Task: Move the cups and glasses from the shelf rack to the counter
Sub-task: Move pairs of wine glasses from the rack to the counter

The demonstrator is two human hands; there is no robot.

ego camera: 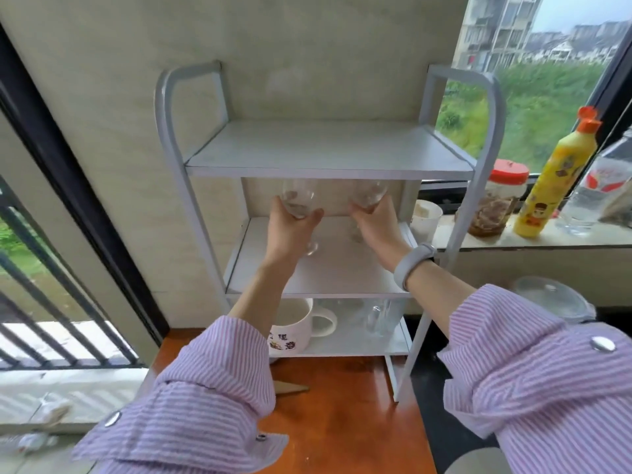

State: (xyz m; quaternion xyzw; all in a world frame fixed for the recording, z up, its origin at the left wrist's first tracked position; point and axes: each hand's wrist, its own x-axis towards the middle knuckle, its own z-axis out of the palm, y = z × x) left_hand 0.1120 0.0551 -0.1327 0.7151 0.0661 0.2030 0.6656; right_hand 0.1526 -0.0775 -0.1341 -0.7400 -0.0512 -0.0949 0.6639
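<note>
Writing: dark characters and a coloured picture were printed on the white ceramic mug (297, 331), too blurred to read; the yellow plastic squeeze bottle with an orange cap (550, 179) carried cartoon figures and small text, also illegible.
Left hand: the left hand (289, 230) reached up to the middle shelf, palm turned inward, its fingers curled around the bowl of a clear stemmed wine glass (298, 200); that glass's round foot showed below the wrist.
Right hand: the right hand (376, 222), with a grey band on the wrist, reached to the same shelf and gripped the bowl of a second clear stemmed wine glass (369, 195) from beneath.
Sleeves: both forearms came out of rolled purple-and-white striped cuffs with metal snaps.
Glasses: both sat tilted under the top shelf, apart from each other; I could not tell whether their feet touched the shelf board.
Rack: the white three-tier metal shelf rack (328, 148) stood on the orange-brown wooden counter (342, 422), its top shelf bare.
Bottom shelf: the mug stood at the left, with clear glass tumblers (381, 318) to its right.
Sill: a red-lidded clear jar (496, 200) stood beside the yellow bottle.
</note>
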